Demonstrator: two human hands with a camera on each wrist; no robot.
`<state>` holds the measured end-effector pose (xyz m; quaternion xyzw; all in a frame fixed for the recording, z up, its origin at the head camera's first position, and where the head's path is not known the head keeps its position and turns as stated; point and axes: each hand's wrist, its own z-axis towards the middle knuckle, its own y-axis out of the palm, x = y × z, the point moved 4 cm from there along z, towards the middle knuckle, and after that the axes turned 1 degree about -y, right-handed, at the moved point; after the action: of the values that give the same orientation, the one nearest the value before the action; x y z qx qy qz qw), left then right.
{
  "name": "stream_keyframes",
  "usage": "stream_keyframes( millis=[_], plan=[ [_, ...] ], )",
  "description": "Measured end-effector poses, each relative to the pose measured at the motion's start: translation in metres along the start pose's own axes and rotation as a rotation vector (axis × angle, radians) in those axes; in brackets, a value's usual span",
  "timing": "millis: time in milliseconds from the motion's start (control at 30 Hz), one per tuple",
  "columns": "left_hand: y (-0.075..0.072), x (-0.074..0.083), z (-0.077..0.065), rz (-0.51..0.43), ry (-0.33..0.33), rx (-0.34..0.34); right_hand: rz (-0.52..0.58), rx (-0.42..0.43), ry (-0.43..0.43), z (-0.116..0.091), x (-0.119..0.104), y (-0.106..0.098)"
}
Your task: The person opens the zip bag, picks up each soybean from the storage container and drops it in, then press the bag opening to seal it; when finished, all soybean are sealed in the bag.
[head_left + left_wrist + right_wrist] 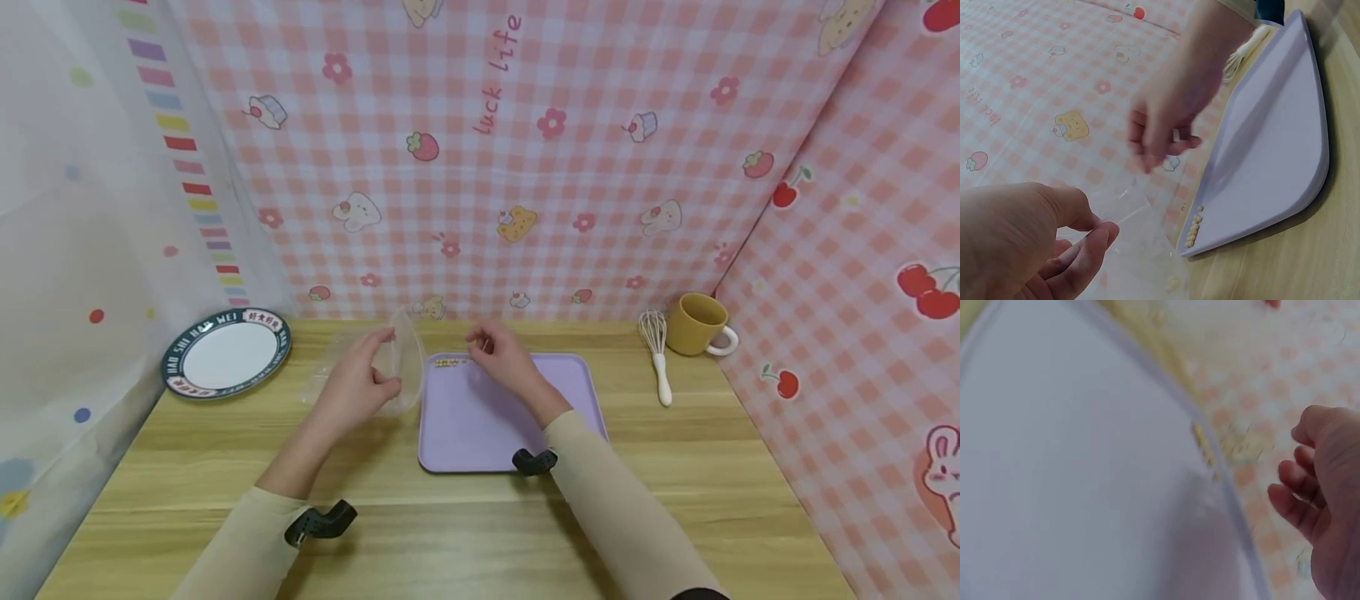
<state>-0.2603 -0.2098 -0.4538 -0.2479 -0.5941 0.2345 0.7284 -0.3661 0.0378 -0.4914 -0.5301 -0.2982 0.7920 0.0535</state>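
My left hand point(356, 379) pinches the top edge of a clear plastic bag point(408, 354) between thumb and fingers, left of a lilac tray point(480, 425). Through the bag's lower part, a few pale yellow beans point(1172, 284) show faintly. My right hand point(501, 357) hovers above the tray's far edge, its fingers loosely bent; in the right wrist view thumb and fingers stand apart with nothing visible between them. Several small round yellow beans point(1194, 230) lie in a short row along the tray's far left corner.
A white plate with a dark green patterned rim point(174, 358) sits at the back left. At the back right, a white-handled whisk point(660, 367) lies beside a yellow mug point(690, 327). Patterned cloth walls point(465, 192) close off the wooden table point(405, 533) behind and at the sides.
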Motion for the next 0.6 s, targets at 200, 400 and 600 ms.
stream_keyframes(
  millis=[200, 400, 600],
  plan=[
    [-0.003, -0.001, 0.000, -0.008, 0.004, 0.007, -0.219, -0.129, -0.006, 0.004, 0.026, 0.006],
    [-0.005, -0.002, -0.001, 0.002, -0.007, -0.001, -0.334, -0.198, -0.024, 0.008, 0.029, 0.019],
    [-0.006, -0.003, -0.002, 0.003, -0.014, 0.000, -0.349, -0.191, 0.001, 0.012, 0.030, 0.023]
  ],
)
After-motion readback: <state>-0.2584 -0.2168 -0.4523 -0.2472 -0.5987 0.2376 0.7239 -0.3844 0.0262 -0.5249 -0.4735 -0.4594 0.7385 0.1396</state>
